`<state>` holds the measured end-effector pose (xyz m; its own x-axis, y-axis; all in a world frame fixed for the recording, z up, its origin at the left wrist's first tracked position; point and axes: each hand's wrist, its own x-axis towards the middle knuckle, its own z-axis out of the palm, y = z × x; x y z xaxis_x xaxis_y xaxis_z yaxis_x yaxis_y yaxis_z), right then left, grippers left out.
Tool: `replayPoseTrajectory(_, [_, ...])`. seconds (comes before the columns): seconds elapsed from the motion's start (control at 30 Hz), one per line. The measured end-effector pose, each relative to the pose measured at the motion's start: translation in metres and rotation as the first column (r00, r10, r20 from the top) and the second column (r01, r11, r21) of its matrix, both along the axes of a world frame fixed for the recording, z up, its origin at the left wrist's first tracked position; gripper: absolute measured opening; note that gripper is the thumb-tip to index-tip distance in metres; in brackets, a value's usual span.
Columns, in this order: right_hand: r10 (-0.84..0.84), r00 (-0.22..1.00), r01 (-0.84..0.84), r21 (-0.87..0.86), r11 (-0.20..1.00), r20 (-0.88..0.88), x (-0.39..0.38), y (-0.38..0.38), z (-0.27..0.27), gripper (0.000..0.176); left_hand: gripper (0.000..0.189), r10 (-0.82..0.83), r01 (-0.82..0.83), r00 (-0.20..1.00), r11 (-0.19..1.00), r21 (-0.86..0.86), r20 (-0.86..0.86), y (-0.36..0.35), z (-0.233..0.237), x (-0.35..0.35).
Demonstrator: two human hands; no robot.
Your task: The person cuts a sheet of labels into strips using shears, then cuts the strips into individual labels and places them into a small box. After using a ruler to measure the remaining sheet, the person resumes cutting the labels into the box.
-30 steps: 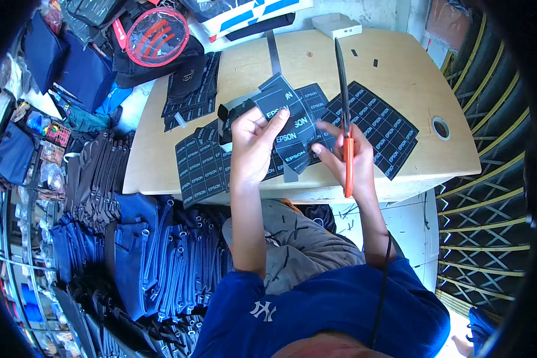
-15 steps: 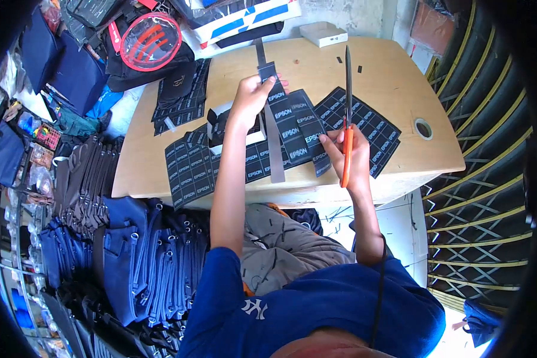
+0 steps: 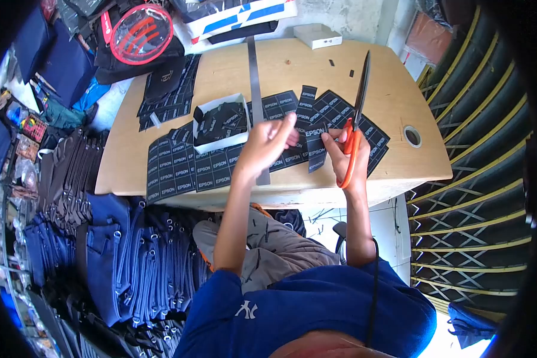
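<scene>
Orange-handled scissors are in my right hand, blades pointing up and away. The same hand pinches a short black strip of EPSON labels between thumb and fingers. My left hand hovers over the table's near half with nothing visible in it, thumb apart from loosely curled fingers. Beneath it runs a long metal ruler, partly hidden by the hand. Left of the ruler, a white box holds loose cut labels. Black EPSON label sheets lie under and around the box, with more sheets behind my right hand.
The wooden table has a round cable hole at right. A small white carton sits at the back. Dark sheets and a pouch lie at left. Blue bags hang below left; a folding metal gate stands at right.
My left hand has let go of the longer label strip and moved down, nearer me. My right hand still holds the scissors and short strip. The view has shifted slightly.
</scene>
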<state>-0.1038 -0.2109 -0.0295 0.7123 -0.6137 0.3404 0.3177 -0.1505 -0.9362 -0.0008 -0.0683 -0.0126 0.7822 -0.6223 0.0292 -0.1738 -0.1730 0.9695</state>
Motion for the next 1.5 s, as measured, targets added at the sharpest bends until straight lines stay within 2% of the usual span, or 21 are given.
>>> replayPoseTrajectory(0.07, [0.047, 0.999, -0.047, -0.006, 0.999, -0.010, 0.000, 0.010, 0.003, 0.030, 0.053, -0.038, 0.010, 0.990, 0.980, -0.200, -0.134, 0.001, -0.012, -0.021])
replayPoseTrajectory(0.17, [0.129, 0.990, -0.130, -0.017, 0.991, -0.060, -0.005, 0.023, 0.007, 0.030, 0.045, -0.094, 0.011, 0.952, 0.961, -0.275, -0.292, 0.011, -0.011, -0.022])
replayPoseTrajectory(0.2, [0.172, 0.982, -0.175, -0.024, 0.984, -0.078, -0.008, 0.029, 0.011, 0.030, 0.032, -0.102, -0.010, 0.955, 0.928, -0.373, -0.279, 0.009, -0.013, -0.021])
replayPoseTrajectory(0.3, [0.237, 0.967, -0.242, -0.048, 0.969, -0.089, -0.015, 0.037, 0.005, 0.028, 0.020, 0.014, -0.121, 0.976, 0.862, -0.493, -0.215, 0.007, 0.000, -0.032])
replayPoseTrajectory(0.37, [0.277, 0.957, -0.271, 0.075, 0.960, -0.088, -0.020, 0.044, 0.005, 0.028, 0.016, 0.034, -0.109, 0.986, 0.865, -0.490, -0.161, 0.013, -0.013, -0.024])
replayPoseTrajectory(0.5, [0.281, 0.910, -0.291, 0.011, 0.957, -0.304, -0.031, 0.040, -0.006, 0.020, 0.005, 0.109, -0.206, 0.972, 0.816, -0.540, -0.207, 0.008, -0.005, -0.035])
replayPoseTrajectory(0.53, [0.284, 0.870, -0.291, 0.045, 0.956, -0.404, -0.033, 0.041, -0.011, 0.021, 0.006, 0.110, -0.174, 0.982, 0.834, -0.523, -0.152, 0.010, -0.013, -0.033])
replayPoseTrajectory(0.57, [0.284, 0.928, -0.284, 0.037, 0.958, -0.242, -0.035, 0.044, -0.020, 0.023, 0.008, 0.104, -0.139, 0.990, 0.853, -0.504, -0.096, 0.012, -0.021, -0.030])
replayPoseTrajectory(0.7, [0.245, 0.891, -0.268, -0.007, 0.963, -0.383, -0.048, 0.048, -0.032, 0.029, 0.014, 0.197, -0.266, 0.960, 0.863, -0.430, -0.199, 0.007, -0.046, -0.033])
replayPoseTrajectory(0.83, [0.152, 0.864, -0.218, -0.085, 0.972, -0.480, -0.051, 0.049, -0.027, 0.031, 0.048, 0.321, -0.369, 0.921, 0.898, -0.238, -0.220, 0.018, -0.060, -0.035])
replayPoseTrajectory(0.9, [0.120, 0.857, -0.208, -0.124, 0.970, -0.502, -0.049, 0.048, -0.033, 0.032, 0.055, 0.357, -0.409, 0.906, 0.877, -0.253, -0.227, 0.024, -0.054, -0.047])
replayPoseTrajectory(0.97, [0.108, 0.898, -0.184, -0.140, 0.973, -0.427, -0.045, 0.048, -0.041, 0.033, 0.058, 0.428, -0.418, 0.904, 0.885, -0.203, 0.003, 0.036, -0.049, -0.058])
replayPoseTrajectory(1.03, [0.116, 0.899, -0.184, -0.123, 0.975, -0.422, -0.044, 0.049, -0.040, 0.033, 0.053, 0.458, -0.443, 0.886, 0.881, -0.169, 0.068, 0.046, -0.039, -0.083])
replayPoseTrajectory(1.13, [0.152, 0.881, -0.196, -0.052, 0.979, -0.449, -0.043, 0.048, -0.035, 0.032, 0.045, 0.399, -0.399, 0.917, 0.917, -0.014, 0.020, 0.059, -0.039, -0.113])
replayPoseTrajectory(1.2, [0.199, 0.873, -0.231, -0.019, 0.973, -0.444, -0.044, 0.046, -0.031, 0.030, 0.036, 0.335, -0.327, 0.942, 0.926, 0.186, -0.010, 0.063, -0.046, -0.128])
replayPoseTrajectory(1.23, [0.237, 0.868, -0.257, 0.014, 0.966, -0.437, -0.045, 0.044, -0.030, 0.029, 0.036, 0.340, -0.332, 0.940, 0.925, 0.186, -0.014, 0.065, -0.055, -0.133])
replayPoseTrajectory(1.3, [0.236, 0.842, -0.270, -0.001, 0.963, -0.486, -0.047, 0.043, -0.031, 0.027, 0.030, 0.188, -0.242, 0.915, 0.963, -0.116, -0.356, 0.067, -0.073, -0.140])
replayPoseTrajectory(1.33, [0.251, 0.842, -0.278, 0.015, 0.960, -0.478, -0.048, 0.044, -0.033, 0.026, 0.024, 0.169, -0.291, 0.851, 0.940, -0.179, -0.498, 0.063, -0.080, -0.141])
replayPoseTrajectory(1.37, [0.266, 0.842, -0.286, 0.029, 0.958, -0.469, -0.048, 0.045, -0.035, 0.026, 0.024, 0.175, -0.298, 0.848, 0.938, -0.178, -0.500, 0.061, -0.079, -0.140])
replayPoseTrajectory(1.43, [0.248, 0.858, -0.277, 0.001, 0.961, -0.449, -0.050, 0.049, -0.040, 0.028, 0.017, 0.080, -0.378, 0.717, 0.879, -0.290, -0.693, 0.057, -0.077, -0.138])
replayPoseTrajectory(1.5, [0.225, 0.873, -0.262, -0.028, 0.965, -0.433, -0.053, 0.050, -0.042, 0.031, 0.015, 0.094, -0.327, 0.790, 0.901, -0.286, -0.606, 0.061, -0.095, -0.134])
